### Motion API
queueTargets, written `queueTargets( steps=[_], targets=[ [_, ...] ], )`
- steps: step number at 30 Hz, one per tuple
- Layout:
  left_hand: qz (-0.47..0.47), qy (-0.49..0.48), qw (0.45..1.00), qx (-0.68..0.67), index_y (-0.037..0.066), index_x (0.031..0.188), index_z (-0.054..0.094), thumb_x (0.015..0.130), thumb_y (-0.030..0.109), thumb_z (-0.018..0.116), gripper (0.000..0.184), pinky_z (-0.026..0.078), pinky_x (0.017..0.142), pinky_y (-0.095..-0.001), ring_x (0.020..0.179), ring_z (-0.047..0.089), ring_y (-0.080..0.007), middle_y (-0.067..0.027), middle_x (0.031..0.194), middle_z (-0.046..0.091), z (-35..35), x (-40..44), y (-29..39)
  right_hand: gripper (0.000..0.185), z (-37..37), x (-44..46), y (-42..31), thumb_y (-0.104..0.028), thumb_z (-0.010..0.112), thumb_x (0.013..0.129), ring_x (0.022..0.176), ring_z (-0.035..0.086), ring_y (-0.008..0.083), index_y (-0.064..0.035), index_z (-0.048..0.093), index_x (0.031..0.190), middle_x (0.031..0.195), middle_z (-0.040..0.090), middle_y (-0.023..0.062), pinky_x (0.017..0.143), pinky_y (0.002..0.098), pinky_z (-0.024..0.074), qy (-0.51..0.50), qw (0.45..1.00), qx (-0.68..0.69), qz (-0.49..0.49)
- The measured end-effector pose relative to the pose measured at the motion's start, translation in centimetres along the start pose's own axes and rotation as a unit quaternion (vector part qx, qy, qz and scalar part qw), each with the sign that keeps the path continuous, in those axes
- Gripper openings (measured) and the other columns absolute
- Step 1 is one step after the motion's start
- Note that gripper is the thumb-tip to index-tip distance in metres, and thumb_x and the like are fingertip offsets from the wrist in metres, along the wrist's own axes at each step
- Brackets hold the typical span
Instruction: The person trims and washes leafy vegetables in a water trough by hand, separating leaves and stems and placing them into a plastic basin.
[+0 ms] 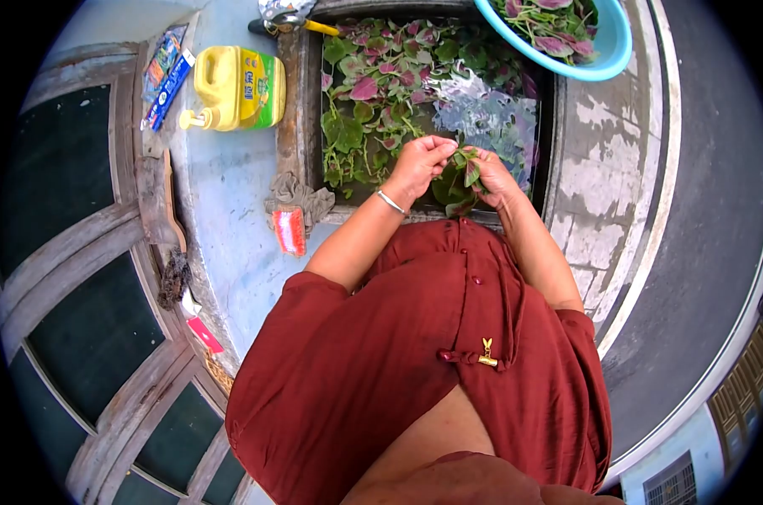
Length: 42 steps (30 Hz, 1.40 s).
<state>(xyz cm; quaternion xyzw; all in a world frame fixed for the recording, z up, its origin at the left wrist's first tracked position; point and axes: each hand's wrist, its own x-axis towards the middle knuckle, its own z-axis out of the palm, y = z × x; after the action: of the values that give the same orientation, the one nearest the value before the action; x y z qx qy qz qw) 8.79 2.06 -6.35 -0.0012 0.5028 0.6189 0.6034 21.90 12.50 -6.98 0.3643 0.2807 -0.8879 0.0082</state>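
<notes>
My left hand [421, 167], with a silver bangle at the wrist, is closed in a pinch at the upper end of a leafy amaranth sprig [471, 173]. Closed round the same sprig is my right hand [493, 178], its green and purplish leaves hanging between the two hands. Below them lies a rectangular stone basin [552, 147] of water. Many green and purple amaranth leaves [381, 63] float in its far and left parts. Light glares off the water at the right. The exact contact of my left fingertips with the stem is small and partly hidden.
A light-blue bowl [614, 63] of amaranth stands at the basin's far right corner. On the left ledge are a yellow detergent jug [245, 88], a red-and-white brush [289, 232] and a grey rag [310, 202]. A yellow-handled tool [321, 28] lies at the far left corner.
</notes>
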Motion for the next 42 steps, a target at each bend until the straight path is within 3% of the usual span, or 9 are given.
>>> queueTargets(
  steps=[7,15,21,23,26,36,39,41,42],
  targets=[
    [0.002,0.016,1.000,-0.001,0.001,0.091,0.058,0.084,0.011,0.063,0.013,0.035,0.045,-0.0144,0.059,0.046,-0.0033,0.0024,0.071,0.053,0.2,-0.5,-0.5,0.005,-0.4,0.3,-0.1,-0.016,0.059,0.083,0.048,0.045,0.0056,-0.0122,0.056,0.084,0.064,0.052,-0.0045,0.039,0.0211,0.0297,0.082,0.988,-0.130,-0.004],
    [-0.005,0.016,0.998,0.063,0.002,0.091,0.058,0.085,0.013,0.062,0.013,0.038,0.048,-0.0153,0.061,0.051,-0.0045,0.0004,0.076,0.058,-0.8,-0.7,0.3,0.012,-0.8,-1.3,-1.1,-0.023,0.052,0.091,0.059,0.053,0.0070,-0.0108,0.053,0.091,0.080,0.062,0.0001,0.047,0.0205,0.0390,0.047,0.997,-0.038,-0.051],
    [0.026,0.036,0.993,0.109,0.002,0.090,0.059,0.084,0.012,0.063,0.012,0.039,0.048,-0.0155,0.058,0.051,-0.0045,0.0008,0.073,0.058,-0.2,-0.8,0.1,0.020,0.3,-1.8,-0.9,-0.021,0.060,0.087,0.053,0.047,0.0040,-0.0085,0.059,0.103,0.070,0.056,-0.0022,0.048,0.0182,0.0375,0.017,0.960,-0.218,-0.173],
    [0.032,0.040,0.992,0.119,0.002,0.090,0.059,0.084,0.011,0.063,0.012,0.039,0.048,-0.0155,0.058,0.051,-0.0043,0.0008,0.073,0.058,-0.2,-0.9,0.0,0.023,0.5,-2.0,-0.9,-0.018,0.065,0.083,0.059,0.048,0.0041,-0.0070,0.061,0.102,0.071,0.056,-0.0028,0.054,0.0194,0.0400,0.028,0.958,-0.235,-0.160],
    [0.046,0.035,0.991,0.117,0.003,0.090,0.060,0.083,0.011,0.063,0.011,0.039,0.048,-0.0153,0.058,0.051,-0.0037,0.0009,0.073,0.059,-0.1,-0.9,-0.1,0.015,0.0,-1.1,0.2,-0.016,0.067,0.077,0.068,0.052,0.0060,-0.0043,0.065,0.087,0.071,0.058,-0.0023,0.064,0.0228,0.0436,0.067,0.880,-0.384,-0.272],
    [0.053,0.029,0.992,0.114,0.002,0.089,0.061,0.083,0.011,0.064,0.010,0.038,0.048,-0.0157,0.058,0.050,-0.0034,0.0012,0.072,0.059,0.1,-1.0,-0.7,0.011,0.3,-1.3,0.2,-0.016,0.062,0.077,0.062,0.049,0.0069,-0.0040,0.062,0.077,0.063,0.056,-0.0005,0.061,0.0246,0.0430,0.069,0.886,-0.387,-0.245],
    [0.069,0.038,0.987,0.141,0.002,0.087,0.061,0.083,0.011,0.063,0.010,0.038,0.048,-0.0158,0.057,0.050,-0.0036,0.0011,0.071,0.058,0.3,-1.2,-1.1,0.011,-0.3,-0.6,0.8,-0.016,0.059,0.076,0.061,0.049,0.0073,-0.0050,0.061,0.075,0.063,0.056,-0.0002,0.059,0.0249,0.0425,0.106,0.877,-0.405,-0.237],
    [0.080,0.047,0.985,0.146,0.002,0.087,0.061,0.083,0.011,0.063,0.010,0.038,0.048,-0.0159,0.057,0.050,-0.0037,0.0010,0.070,0.058,0.3,-1.3,-0.9,0.011,-0.9,0.0,0.9,-0.015,0.058,0.075,0.059,0.050,0.0089,-0.0047,0.059,0.071,0.063,0.056,-0.0001,0.056,0.0263,0.0421,0.221,0.860,-0.420,-0.186],
    [0.082,0.051,0.985,0.143,0.002,0.086,0.061,0.083,0.011,0.063,0.010,0.038,0.048,-0.0159,0.057,0.050,-0.0036,0.0012,0.070,0.058,0.2,-1.5,-0.4,0.010,-1.0,-0.1,0.7,-0.014,0.058,0.076,0.055,0.048,0.0095,-0.0058,0.058,0.070,0.061,0.055,-0.0010,0.053,0.0258,0.0405,0.223,0.910,-0.300,-0.180]
  ],
)
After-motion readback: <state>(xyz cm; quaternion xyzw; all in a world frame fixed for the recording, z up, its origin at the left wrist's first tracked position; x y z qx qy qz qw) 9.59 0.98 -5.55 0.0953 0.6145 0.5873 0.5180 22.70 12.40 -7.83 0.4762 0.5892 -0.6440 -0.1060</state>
